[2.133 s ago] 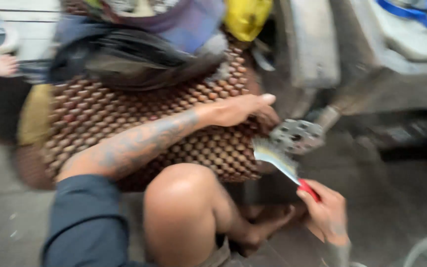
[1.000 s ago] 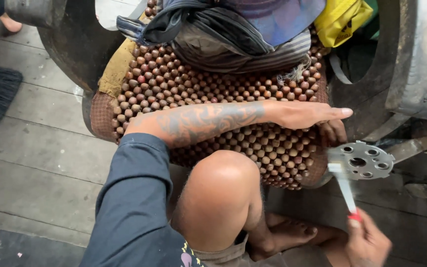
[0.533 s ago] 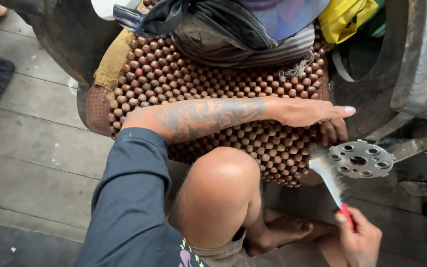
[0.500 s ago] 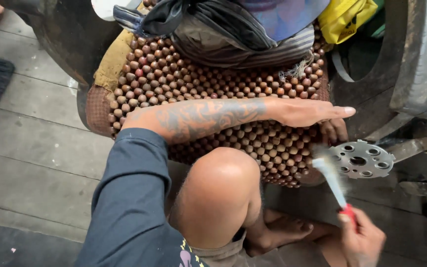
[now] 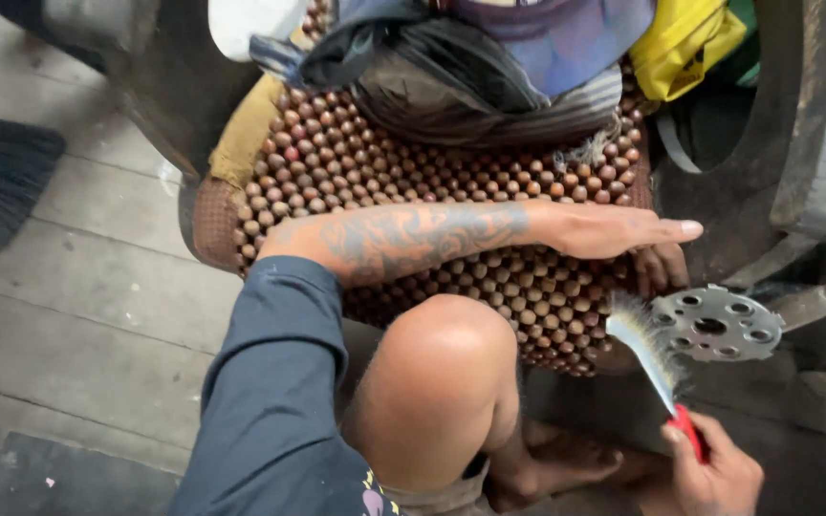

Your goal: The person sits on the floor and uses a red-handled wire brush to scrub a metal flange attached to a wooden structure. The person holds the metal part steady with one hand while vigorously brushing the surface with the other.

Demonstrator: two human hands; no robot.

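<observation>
Below: right hand (image 5: 714, 468) closed on red-handled wire brush (image 5: 650, 355), bristles against perforated metal disc (image 5: 716, 325); left hand (image 5: 614, 232) flat, fingers extended, braced on beaded seat cover (image 5: 413, 182) for support.

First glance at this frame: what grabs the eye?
The wooden-bead seat cover fills the upper middle, with the tattooed left hand stretched flat across it. Lower right, the right hand holds a red-handled wire brush against a round perforated metal disc. A bare knee sits centre-bottom.
</observation>
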